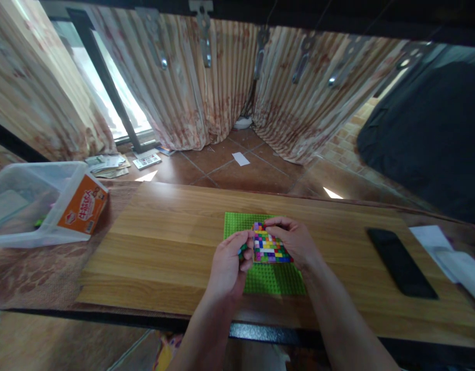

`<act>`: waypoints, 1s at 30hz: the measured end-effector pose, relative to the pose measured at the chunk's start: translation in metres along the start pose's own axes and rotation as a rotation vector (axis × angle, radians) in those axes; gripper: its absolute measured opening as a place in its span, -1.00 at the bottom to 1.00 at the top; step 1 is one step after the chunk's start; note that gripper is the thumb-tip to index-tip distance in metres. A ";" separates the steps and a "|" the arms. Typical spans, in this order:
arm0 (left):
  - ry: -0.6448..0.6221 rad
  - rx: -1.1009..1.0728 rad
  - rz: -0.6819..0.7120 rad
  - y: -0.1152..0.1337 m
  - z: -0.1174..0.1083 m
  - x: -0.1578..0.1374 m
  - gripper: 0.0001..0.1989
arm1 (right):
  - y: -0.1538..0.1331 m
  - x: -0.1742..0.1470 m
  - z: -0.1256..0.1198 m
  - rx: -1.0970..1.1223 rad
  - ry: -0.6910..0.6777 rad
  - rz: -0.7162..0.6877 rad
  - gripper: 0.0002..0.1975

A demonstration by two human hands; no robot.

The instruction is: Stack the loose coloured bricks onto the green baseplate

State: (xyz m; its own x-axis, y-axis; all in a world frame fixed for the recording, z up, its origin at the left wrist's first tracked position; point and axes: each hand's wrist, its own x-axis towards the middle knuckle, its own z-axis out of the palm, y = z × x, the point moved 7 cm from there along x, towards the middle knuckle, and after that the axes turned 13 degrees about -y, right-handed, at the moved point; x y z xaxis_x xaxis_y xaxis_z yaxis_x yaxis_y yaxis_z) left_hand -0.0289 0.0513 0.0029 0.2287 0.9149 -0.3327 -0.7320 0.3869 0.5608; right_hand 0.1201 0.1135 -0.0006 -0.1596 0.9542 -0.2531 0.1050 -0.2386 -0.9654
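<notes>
A multicoloured wall of toy building bricks stands on a green studded baseplate near the table's front edge. My left hand is closed at the wall's left side, with a few loose green and blue bricks held in its curled fingers. Its thumb and fingertip meet the wall's upper left edge. From the right, my right hand has thumb and fingers pinched together at the wall's top row, by a small red brick. Those fingers partly hide the upper right of the wall.
On the wooden tabletop a black phone lies at the right, beside white paper. A clear plastic bin with an orange label stands at the left. Curtains and tiled floor are beyond; a dark covered shape is at far right.
</notes>
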 end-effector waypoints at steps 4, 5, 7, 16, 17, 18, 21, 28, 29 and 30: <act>0.025 0.011 0.015 -0.001 -0.002 0.001 -0.73 | -0.011 -0.003 0.000 -0.197 -0.018 -0.121 -0.80; 0.029 0.012 0.017 -0.001 -0.003 0.002 -0.72 | -0.018 -0.006 0.001 -0.266 -0.025 -0.185 -0.80; 0.032 0.012 0.013 -0.003 -0.003 0.002 -0.70 | -0.030 -0.011 0.007 -0.400 -0.046 -0.308 -0.79; 0.044 0.002 0.002 -0.009 -0.002 0.004 -0.62 | -0.040 -0.010 0.023 -0.673 -0.098 -0.356 -0.82; 0.042 0.008 0.004 -0.009 -0.001 0.004 -0.61 | -0.041 -0.010 0.025 -0.692 -0.104 -0.370 -0.84; 0.041 0.015 0.008 -0.010 -0.001 0.004 -0.61 | -0.043 -0.010 0.026 -0.711 -0.110 -0.384 -0.85; 0.044 0.033 0.023 -0.010 0.000 0.004 -0.59 | -0.048 -0.012 0.030 -0.744 -0.117 -0.424 -0.86; 0.068 0.063 0.045 -0.009 0.003 0.004 -0.60 | -0.047 -0.012 0.028 -0.697 -0.119 -0.440 -0.83; 0.069 0.068 0.046 -0.009 0.003 0.004 -0.61 | -0.046 -0.011 0.027 -0.688 -0.118 -0.436 -0.83; 0.069 0.073 0.048 -0.008 0.004 0.004 -0.61 | -0.045 -0.010 0.026 -0.680 -0.116 -0.432 -0.83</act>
State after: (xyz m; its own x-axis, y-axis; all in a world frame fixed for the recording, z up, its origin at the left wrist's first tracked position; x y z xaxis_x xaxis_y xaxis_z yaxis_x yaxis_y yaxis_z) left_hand -0.0194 0.0520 -0.0005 0.1480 0.9234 -0.3542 -0.6920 0.3526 0.6300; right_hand 0.0911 0.1099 0.0435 -0.4187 0.9034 0.0921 0.5780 0.3434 -0.7403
